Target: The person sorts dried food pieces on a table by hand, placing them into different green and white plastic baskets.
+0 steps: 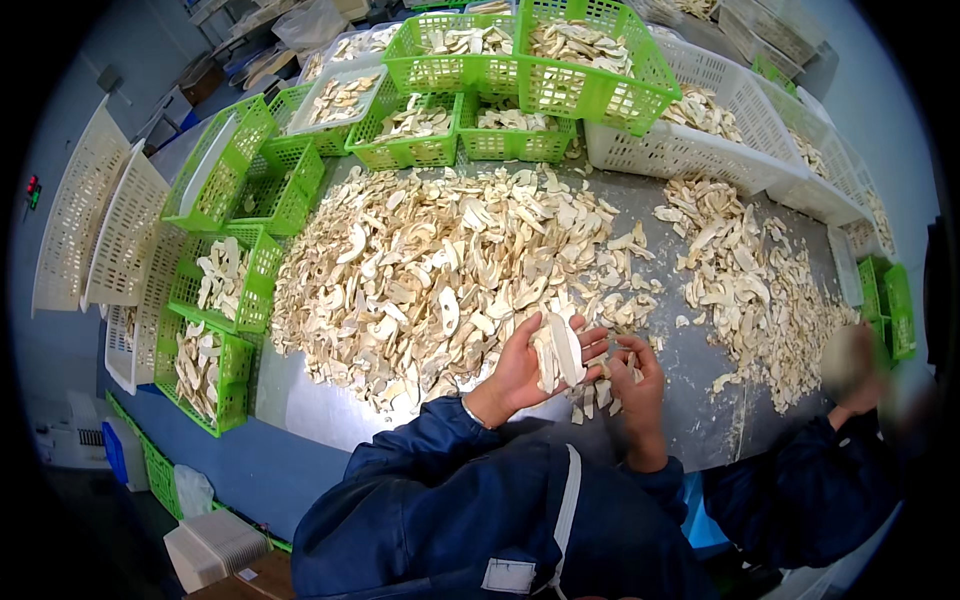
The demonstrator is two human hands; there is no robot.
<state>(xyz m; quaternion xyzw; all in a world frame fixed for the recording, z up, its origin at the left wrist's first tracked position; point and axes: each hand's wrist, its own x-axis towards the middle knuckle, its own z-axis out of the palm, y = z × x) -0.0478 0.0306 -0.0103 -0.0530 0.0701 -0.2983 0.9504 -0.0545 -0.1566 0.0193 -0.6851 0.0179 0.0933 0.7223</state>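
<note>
My left hand (pixel 511 369) is palm up over the near edge of a big pile, its fingers pointing right. Several pale dried mushroom slices (pixel 559 351) lie lengthwise across its palm and fingers. Close by on the right, my right hand (pixel 640 386) has its fingers curled over a few small slices at the table; whether it grips one is hard to see. The big pile of dried mushroom slices (pixel 420 259) spreads across the metal table (pixel 300 405) ahead and to the left of my hands. Loose short pieces (pixel 592 397) lie below and between them.
Green plastic baskets (pixel 225 281) line the left side, and more green baskets (pixel 405 142) stand at the back. White perforated crates (pixel 675 154) hold slices at back right. A second slice pile (pixel 742 270) is on the right, near a co-worker's hand (pixel 855 375), which is blurred.
</note>
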